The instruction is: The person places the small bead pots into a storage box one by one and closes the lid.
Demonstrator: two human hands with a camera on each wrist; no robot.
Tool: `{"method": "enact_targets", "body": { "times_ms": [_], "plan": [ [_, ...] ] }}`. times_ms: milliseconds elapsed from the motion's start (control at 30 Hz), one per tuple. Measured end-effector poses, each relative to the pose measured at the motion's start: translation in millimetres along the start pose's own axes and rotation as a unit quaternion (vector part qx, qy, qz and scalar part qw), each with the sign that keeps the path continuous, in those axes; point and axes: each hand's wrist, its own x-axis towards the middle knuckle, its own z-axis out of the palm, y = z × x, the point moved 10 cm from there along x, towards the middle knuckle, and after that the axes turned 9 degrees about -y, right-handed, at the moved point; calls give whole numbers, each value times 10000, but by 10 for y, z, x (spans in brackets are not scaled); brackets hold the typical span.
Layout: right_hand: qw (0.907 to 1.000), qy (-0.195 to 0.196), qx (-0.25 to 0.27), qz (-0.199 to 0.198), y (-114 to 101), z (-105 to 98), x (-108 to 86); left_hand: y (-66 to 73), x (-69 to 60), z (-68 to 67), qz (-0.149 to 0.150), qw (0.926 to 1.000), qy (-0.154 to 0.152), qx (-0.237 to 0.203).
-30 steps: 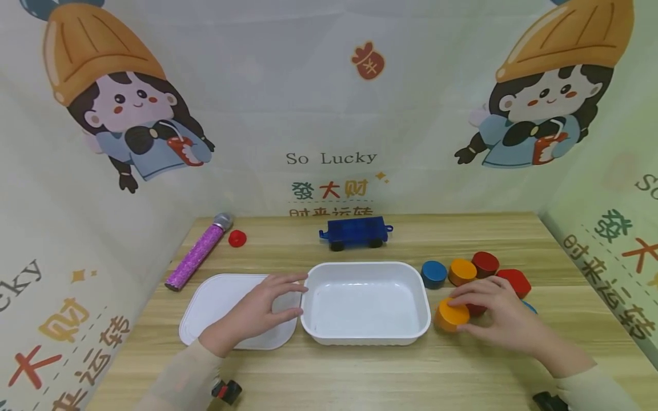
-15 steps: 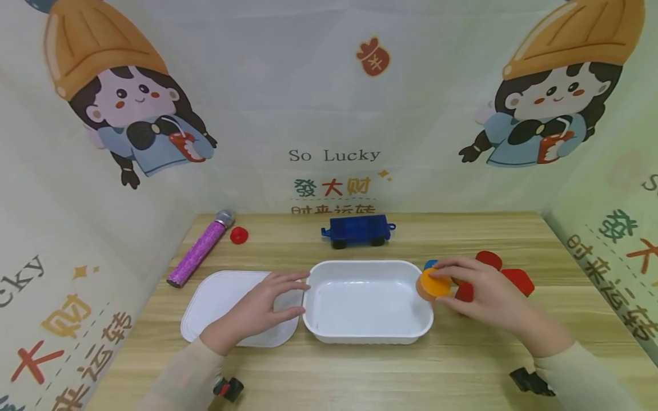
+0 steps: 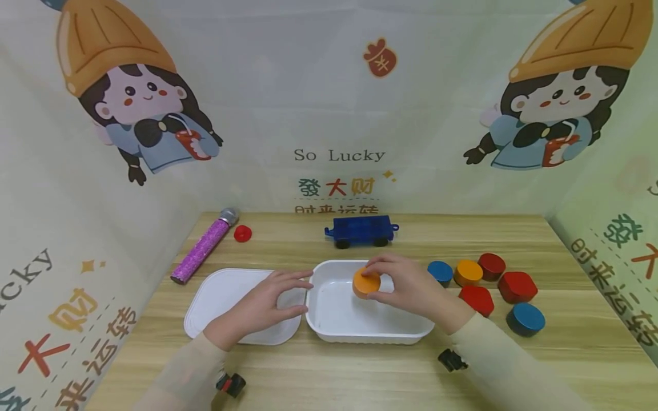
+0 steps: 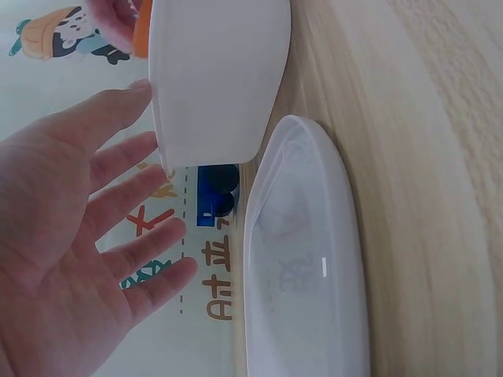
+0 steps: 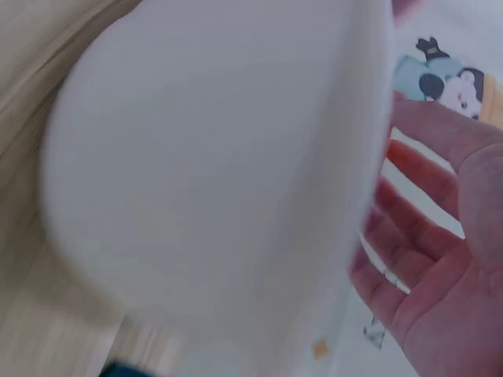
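My right hand pinches an orange round block between thumb and fingers, over the inside of a white rectangular container. In the right wrist view the container wall hides the block from sight. At the container's left rim my left hand touches the edge with straight, spread fingers; the left wrist view shows this hand open-palmed beside the container. Below that left hand lies the white lid, seen edge-on as a lid in the left wrist view.
Right of the container lie several blocks: an orange one, red ones and blue ones. Behind it stands a blue toy wagon. A pink glittery microphone and a small red piece lie at the back left.
My right hand has lifted the orange block from beside the other blocks and carried it left, over the container. The left hand has stayed at the container's left rim.
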Motion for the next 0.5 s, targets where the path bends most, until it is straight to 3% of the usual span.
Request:
{"method": "enact_targets", "body": {
  "times_ms": [233, 500],
  "plan": [
    [9992, -352, 157, -70, -193, 267, 346, -12, -1, 9, -94, 9999, -57, -61],
    [9984, -504, 264, 24, -271, 480, 604, -34, -14, 28, -221, 9996, -98, -155]
  ]
}}
